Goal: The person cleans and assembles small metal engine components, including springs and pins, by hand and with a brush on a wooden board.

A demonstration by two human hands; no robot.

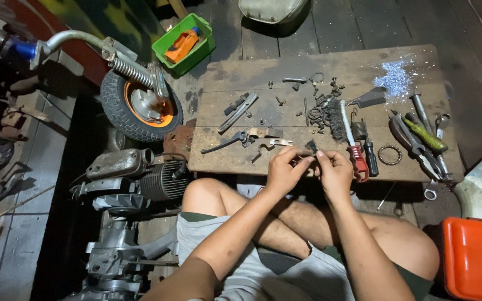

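I sit cross-legged in front of a low wooden board (224, 75) strewn with parts. My left hand (284, 170) and my right hand (336, 173) meet at the board's near edge, fingertips pinched together on a small dark metal part (311, 147). Just beyond my left hand lie bent metal brackets (269, 146) and a black lever (227, 142). Right of my right hand lie a wire brush with a red handle (352, 142) and a screwdriver (369, 156).
Loose screws and springs (322, 103) scatter mid-board; pliers and wrenches (422, 145) lie at its right end beside a bearing ring (389, 154). A small orange-rimmed wheel (140, 106) and an engine (135, 181) stand left. A green bin (188, 44) sits behind; an orange tray (475, 256) right.
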